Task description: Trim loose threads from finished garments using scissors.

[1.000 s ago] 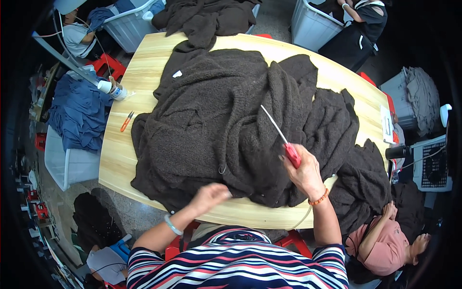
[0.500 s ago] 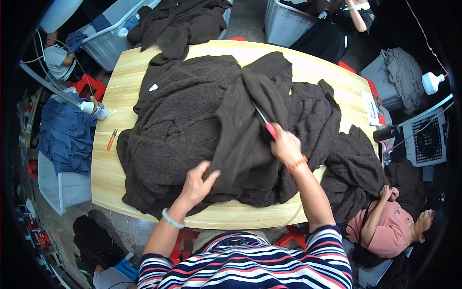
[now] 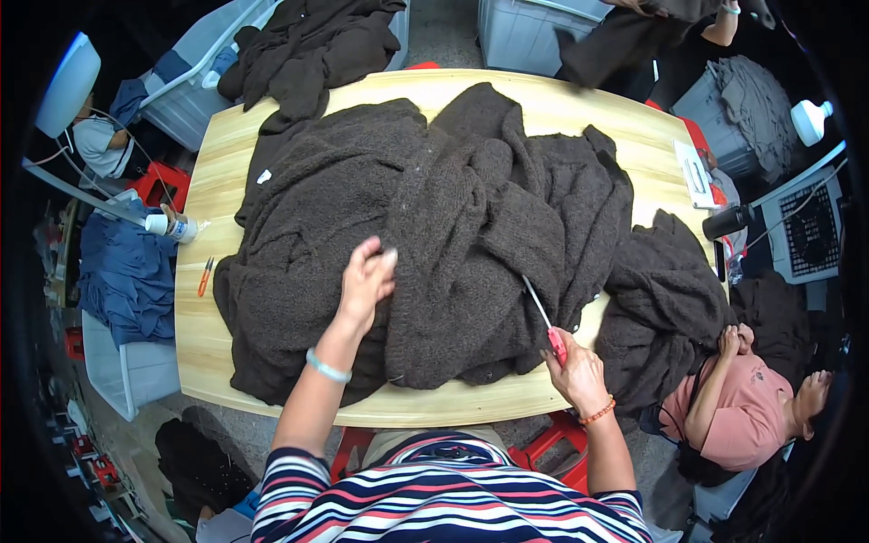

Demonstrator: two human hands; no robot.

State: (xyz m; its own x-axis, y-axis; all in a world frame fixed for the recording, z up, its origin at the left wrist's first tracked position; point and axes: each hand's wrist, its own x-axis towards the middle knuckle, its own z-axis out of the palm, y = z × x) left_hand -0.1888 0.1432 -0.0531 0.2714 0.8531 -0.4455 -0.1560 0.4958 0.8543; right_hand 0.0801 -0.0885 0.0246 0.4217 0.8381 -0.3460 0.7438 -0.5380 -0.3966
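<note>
Dark brown knitted garments [image 3: 312, 226] lie heaped over most of the pale wooden table. One garment [image 3: 444, 303] is spread on top in front of me, its sleeve [image 3: 525, 235] folded across to the right. My right hand [image 3: 579, 371] is closed around the pink-red handle of a tool with a long thin metal shaft [image 3: 536, 301]. The shaft points away from me, its tip at the sleeve's near edge. My left hand [image 3: 367, 285] hovers at the spread garment's left edge, fingers apart, holding nothing.
Orange-handled thread snips [image 3: 205, 277] and a small bottle [image 3: 172, 226] are on the table's left side. Another brown garment [image 3: 665, 299] hangs over the right edge, near a seated person in pink [image 3: 724, 412]. Bins of clothing surround the table; red stools [image 3: 557, 448] stand by me.
My right hand has drawn the tool toward me and rightward. My left hand has shifted away from me. The top garment has settled into another shape. Across the table, a person now lifts dark cloth.
</note>
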